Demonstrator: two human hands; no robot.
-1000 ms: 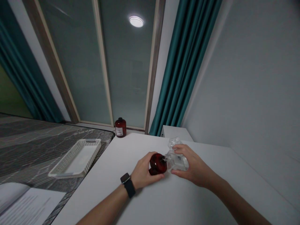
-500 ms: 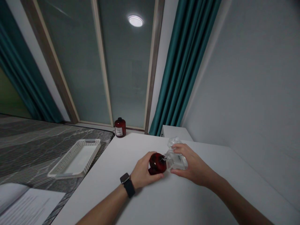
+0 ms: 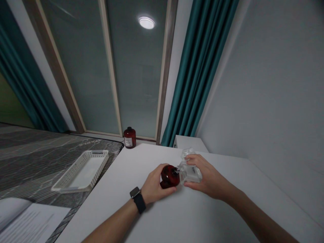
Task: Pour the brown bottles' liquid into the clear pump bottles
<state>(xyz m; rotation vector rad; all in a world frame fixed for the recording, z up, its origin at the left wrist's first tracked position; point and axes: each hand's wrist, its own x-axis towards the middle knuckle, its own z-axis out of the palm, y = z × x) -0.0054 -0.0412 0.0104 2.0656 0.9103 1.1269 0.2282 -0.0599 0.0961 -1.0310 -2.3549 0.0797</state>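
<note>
My left hand (image 3: 157,184), with a dark watch on its wrist, is wrapped round a dark red-brown bottle (image 3: 169,176) over the white table (image 3: 162,216). Closed on a clear bottle (image 3: 191,173) is my right hand (image 3: 206,175). The clear bottle is tipped on its side, its neck at the mouth of the red-brown bottle. Whether liquid passes between them I cannot tell. Just behind the clear bottle stands another clear glass-like object (image 3: 186,153), partly hidden by my right hand.
Another red-brown bottle (image 3: 130,138) with a white label and black cap stands at the table's far left corner. A white perforated basket (image 3: 97,170) lies on the dark grey surface to the left, near an open book (image 3: 37,219). Beyond the far edge is a white cabinet (image 3: 191,142).
The clear bottle and my right hand have shifted very slightly to the left. My left hand and the red-brown bottle stay where they were.
</note>
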